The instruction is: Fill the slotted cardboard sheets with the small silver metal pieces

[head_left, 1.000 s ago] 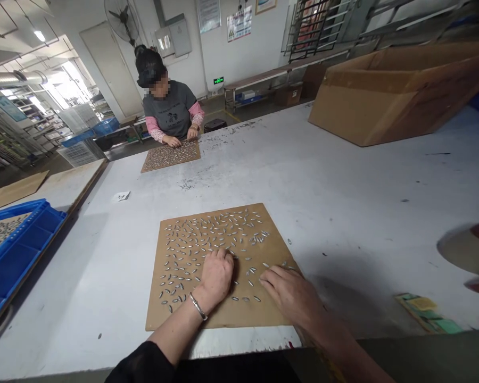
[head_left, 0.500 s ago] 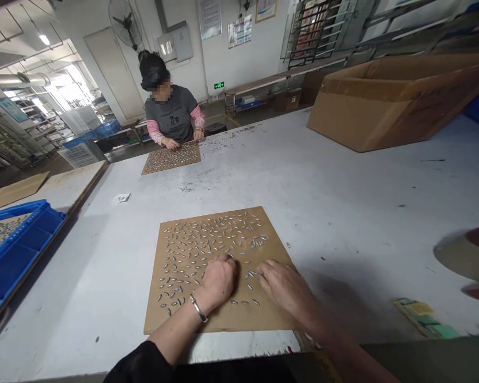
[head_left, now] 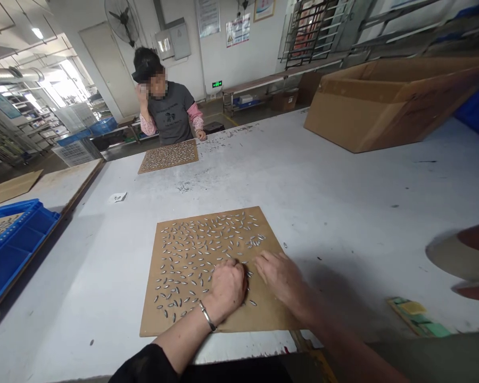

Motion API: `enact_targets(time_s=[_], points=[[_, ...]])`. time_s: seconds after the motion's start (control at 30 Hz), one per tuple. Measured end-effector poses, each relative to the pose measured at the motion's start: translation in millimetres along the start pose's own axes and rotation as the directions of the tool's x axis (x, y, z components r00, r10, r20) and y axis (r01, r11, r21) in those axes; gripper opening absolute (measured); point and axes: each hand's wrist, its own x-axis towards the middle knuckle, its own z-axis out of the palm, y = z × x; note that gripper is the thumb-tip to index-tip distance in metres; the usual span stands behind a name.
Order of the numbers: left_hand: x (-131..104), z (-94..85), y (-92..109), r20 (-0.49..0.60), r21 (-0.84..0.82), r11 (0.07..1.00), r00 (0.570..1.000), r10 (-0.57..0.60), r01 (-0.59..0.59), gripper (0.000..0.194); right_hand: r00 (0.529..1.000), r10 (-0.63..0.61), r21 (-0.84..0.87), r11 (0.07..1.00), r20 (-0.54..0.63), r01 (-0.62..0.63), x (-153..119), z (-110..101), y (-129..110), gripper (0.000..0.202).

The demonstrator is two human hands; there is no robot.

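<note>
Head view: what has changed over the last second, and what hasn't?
The right hand slid left across the board until it nearly meets the fisted left hand. The co-worker raised one hand from the far board to the head. The metal pieces, box and bin stayed put.

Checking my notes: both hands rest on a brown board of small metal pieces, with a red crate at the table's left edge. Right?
Not quite: the head view shows the crate is blue. Both the left hand and right hand do rest on the brown board of small metal pieces.
</note>
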Motion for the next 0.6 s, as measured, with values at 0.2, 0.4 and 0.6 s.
enact_targets(time_s=[0.2, 0.4, 0.6], points=[[2.2, -4.7, -3.8, 0.006, 0.007, 1.0, 1.0, -0.024, 0.024, 0.021, 0.998, -0.035, 0.081, 0.996, 0.058, 0.03, -3.7, 1.0, -6.6, 0.023], [-15.4, -19.0, -20.8, -0.098, -0.029, 0.997, 0.992, -0.075, 0.073, 0.027, 0.997, -0.01, 0.034, 0.999, 0.078, 0.007, 10.6, 0.4, -12.6, 0.022], [-48.2, -31.0, -45.1, -0.328, -0.175, 0.978, 0.93, -0.167, 0.114, 0.032, 0.979, 0.005, 0.053, 0.998, 0.206, -0.016, 30.1, -7.0, -35.6, 0.024]])
